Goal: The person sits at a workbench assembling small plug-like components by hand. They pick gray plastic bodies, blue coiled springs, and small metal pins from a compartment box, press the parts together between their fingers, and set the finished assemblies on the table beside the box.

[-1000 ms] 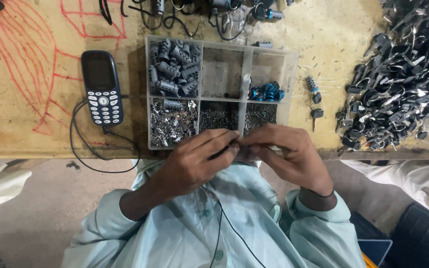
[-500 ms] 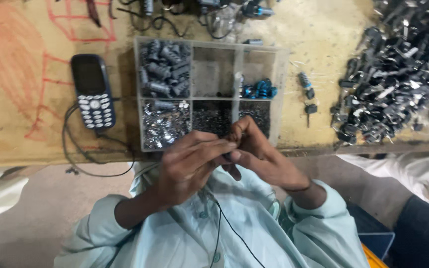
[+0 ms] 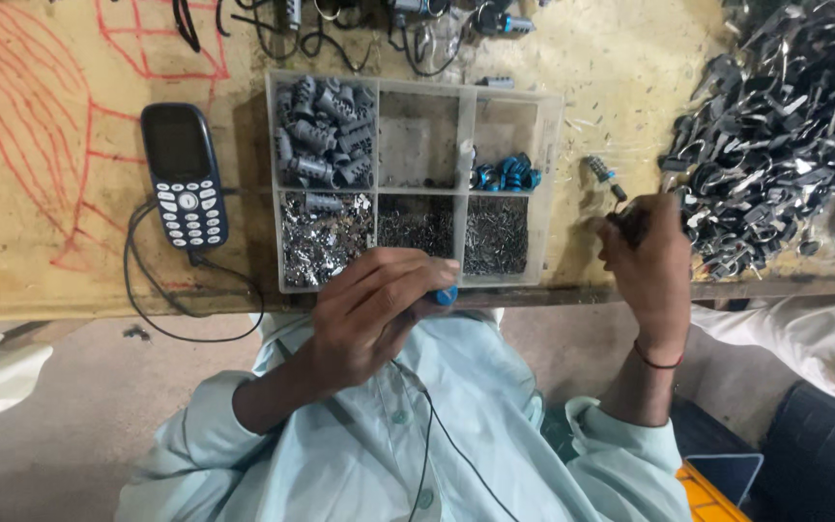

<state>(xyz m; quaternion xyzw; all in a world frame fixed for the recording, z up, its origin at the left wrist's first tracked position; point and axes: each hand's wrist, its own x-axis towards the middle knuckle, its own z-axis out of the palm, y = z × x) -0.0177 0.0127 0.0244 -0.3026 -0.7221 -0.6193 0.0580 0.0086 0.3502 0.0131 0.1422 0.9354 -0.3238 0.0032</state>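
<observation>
My left hand (image 3: pixel 374 309) is at the table's front edge, just below the clear compartment box (image 3: pixel 553 116). Its fingers are closed on a small blue-tipped part (image 3: pixel 446 295), and a thin black wire (image 3: pixel 427 435) trails from the hand down over my pale shirt. Off to the right, my right hand (image 3: pixel 651 266) lies on the table edge with its fingertips pinched on a small dark part (image 3: pixel 624 222). It is beside the big pile of black and silver parts (image 3: pixel 785 116). A loose blue-tipped plug (image 3: pixel 599 172) lies just above that hand.
The box holds grey sleeves (image 3: pixel 326 135), blue pieces (image 3: pixel 506 176) and small metal bits (image 3: pixel 326 237). A dark keypad phone (image 3: pixel 184 179) with a black cable (image 3: pixel 176 309) lies left of it. Cables and plugs lie along the far edge. Another person's pale sleeve (image 3: pixel 804 333) is at right.
My hands were together in front of my chest. They have since parted: the right hand swung out right to the table edge near the pile, while the left stayed holding the wired part.
</observation>
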